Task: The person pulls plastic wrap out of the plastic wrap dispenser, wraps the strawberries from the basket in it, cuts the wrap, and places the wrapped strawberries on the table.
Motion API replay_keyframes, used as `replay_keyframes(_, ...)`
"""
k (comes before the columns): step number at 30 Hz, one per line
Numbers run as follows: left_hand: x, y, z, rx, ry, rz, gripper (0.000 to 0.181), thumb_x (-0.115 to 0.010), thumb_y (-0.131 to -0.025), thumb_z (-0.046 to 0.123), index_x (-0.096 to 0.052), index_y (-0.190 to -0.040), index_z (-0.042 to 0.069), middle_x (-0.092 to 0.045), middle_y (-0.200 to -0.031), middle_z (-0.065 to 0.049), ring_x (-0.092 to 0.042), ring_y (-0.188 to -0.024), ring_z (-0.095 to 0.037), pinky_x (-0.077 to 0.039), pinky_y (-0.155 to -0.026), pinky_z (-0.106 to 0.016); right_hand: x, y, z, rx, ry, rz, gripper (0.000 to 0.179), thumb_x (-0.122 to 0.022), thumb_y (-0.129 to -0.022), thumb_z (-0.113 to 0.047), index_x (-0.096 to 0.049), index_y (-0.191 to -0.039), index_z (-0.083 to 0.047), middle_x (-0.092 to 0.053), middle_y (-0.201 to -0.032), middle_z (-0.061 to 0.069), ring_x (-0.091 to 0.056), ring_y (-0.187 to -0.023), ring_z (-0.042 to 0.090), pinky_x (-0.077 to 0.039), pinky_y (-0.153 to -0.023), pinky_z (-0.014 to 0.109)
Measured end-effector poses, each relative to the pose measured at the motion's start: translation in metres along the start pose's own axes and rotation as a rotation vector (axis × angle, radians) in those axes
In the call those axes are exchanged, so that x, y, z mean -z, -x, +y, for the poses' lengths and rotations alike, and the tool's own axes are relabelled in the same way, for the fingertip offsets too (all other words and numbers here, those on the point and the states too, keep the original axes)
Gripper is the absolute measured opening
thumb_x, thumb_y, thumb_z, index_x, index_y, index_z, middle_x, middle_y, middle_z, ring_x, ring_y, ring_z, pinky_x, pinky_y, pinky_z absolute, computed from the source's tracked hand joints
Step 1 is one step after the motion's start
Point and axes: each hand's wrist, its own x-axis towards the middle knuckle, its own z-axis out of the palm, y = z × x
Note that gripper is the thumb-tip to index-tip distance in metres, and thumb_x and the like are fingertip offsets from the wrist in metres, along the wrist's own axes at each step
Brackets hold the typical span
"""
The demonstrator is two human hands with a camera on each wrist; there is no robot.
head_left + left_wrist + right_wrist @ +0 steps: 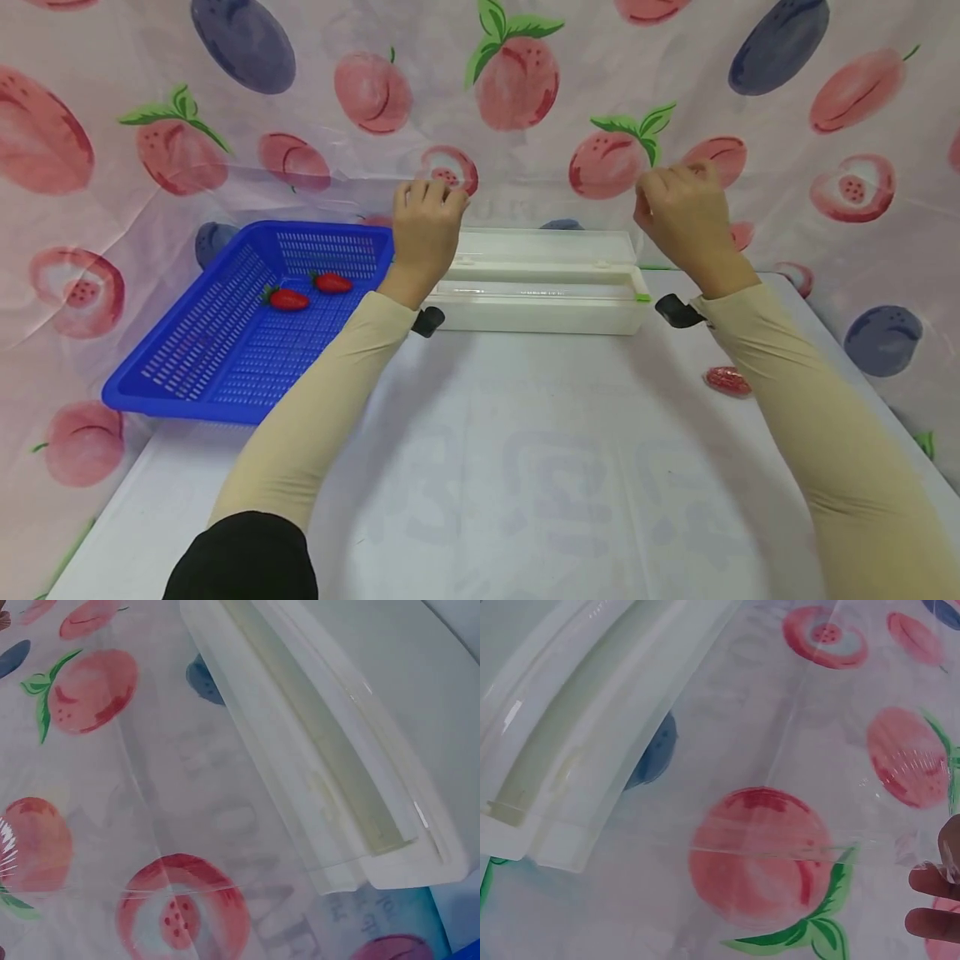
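Behind the middle of the table stands a white cling film box (pixel 536 318), its clear lid (pixel 543 245) raised and a roll (pixel 536 290) inside. A sheet of clear cling film (pixel 780 851) stretches up from the box, hard to see against the patterned cloth. My left hand (pixel 429 229), raised above the box's left end, has its fingers curled on the film's left side. Beyond the right end, my right hand (pixel 686 221) pinches the other side; its fingers (pixel 934 922) and bunched film show in the right wrist view. A green tab (pixel 642 297) sits at the box's right end.
To the left is a blue plastic basket (pixel 180 408) with two red strawberries (pixel 287 299) in it. A red, shiny wrapped-looking item (pixel 726 381) lies on the white table beside my right forearm. A fruit-patterned cloth (pixel 517 183) hangs close behind the box.
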Motion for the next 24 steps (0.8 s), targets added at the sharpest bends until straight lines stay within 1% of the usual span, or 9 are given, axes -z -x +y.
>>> replay_keyframes(2, 0.003, 0.000, 0.000, -0.008, 0.002, 0.022, 0.026, -0.053, -0.095, 0.028, -0.069, -0.085, 0.010, -0.068, -0.085, -0.009, -0.060, -0.085, -0.026, -0.045, -0.085, -0.039, 0.004, 0.001, -0.001, -0.009, -0.014, 0.001, 0.009, -0.051, -0.084, 0.004, -0.055, -0.075, 0.005, -0.061, -0.067, 0.023, -0.059, -0.066, 0.039, -0.043, -0.074, 0.054)
replay_keyframes(4, 0.007, 0.001, 0.000, -0.017, 0.003, 0.046, 0.026, -0.053, -0.095, 0.028, -0.069, -0.084, 0.010, -0.067, -0.083, -0.008, -0.060, -0.083, -0.026, -0.044, -0.084, -0.038, 0.009, 0.002, -0.002, 0.000, -0.017, 0.003, 0.009, -0.051, -0.084, 0.003, -0.054, -0.076, 0.005, -0.061, -0.068, 0.022, -0.058, -0.067, 0.038, -0.042, -0.075, 0.053)
replay_keyframes(9, 0.018, 0.005, 0.001, -0.032, 0.015, 0.099, 0.029, -0.051, -0.095, 0.030, -0.069, -0.081, 0.012, -0.065, -0.079, -0.007, -0.060, -0.080, -0.025, -0.044, -0.082, -0.037, 0.022, 0.006, -0.004, 0.052, -0.015, 0.029, 0.009, -0.051, -0.084, 0.002, -0.054, -0.076, 0.004, -0.061, -0.067, 0.021, -0.057, -0.064, 0.035, -0.040, -0.074, 0.052)
replay_keyframes(11, 0.022, 0.006, 0.000, -0.036, 0.019, 0.118, 0.029, -0.050, -0.095, 0.030, -0.069, -0.081, 0.012, -0.065, -0.079, -0.007, -0.059, -0.080, -0.025, -0.044, -0.081, -0.038, 0.027, 0.006, -0.005, 0.061, -0.022, 0.051, 0.009, -0.051, -0.084, 0.002, -0.053, -0.075, 0.004, -0.060, -0.066, 0.021, -0.056, -0.063, 0.035, -0.040, -0.073, 0.052)
replay_keyframes(16, 0.030, 0.005, 0.000, -0.056, 0.015, 0.158, 0.030, -0.049, -0.096, 0.030, -0.068, -0.080, 0.013, -0.064, -0.077, -0.007, -0.058, -0.078, -0.025, -0.044, -0.080, -0.038, 0.036, 0.006, -0.009, 0.049, -0.023, 0.079, 0.010, -0.050, -0.086, 0.000, -0.053, -0.076, 0.003, -0.060, -0.065, 0.021, -0.056, -0.065, 0.036, -0.039, -0.075, 0.054)
replay_keyframes(22, 0.038, 0.003, 0.001, -0.084, 0.022, 0.198, 0.028, -0.053, -0.094, 0.030, -0.066, -0.077, 0.013, -0.062, -0.073, -0.005, -0.057, -0.075, -0.023, -0.044, -0.078, -0.037, 0.046, 0.006, -0.011, 0.029, -0.019, 0.069, 0.010, -0.050, -0.086, -0.001, -0.054, -0.079, 0.005, -0.060, -0.067, 0.022, -0.057, -0.066, 0.037, -0.040, -0.078, 0.056)
replay_keyframes(24, 0.041, 0.005, 0.001, -0.096, 0.038, 0.216, 0.026, -0.055, -0.093, 0.028, -0.066, -0.075, 0.012, -0.061, -0.072, -0.005, -0.057, -0.074, -0.022, -0.045, -0.078, -0.037, 0.052, 0.008, -0.013, 0.038, -0.019, 0.059, 0.009, -0.051, -0.085, 0.000, -0.055, -0.079, 0.005, -0.061, -0.068, 0.023, -0.057, -0.066, 0.037, -0.040, -0.078, 0.055)
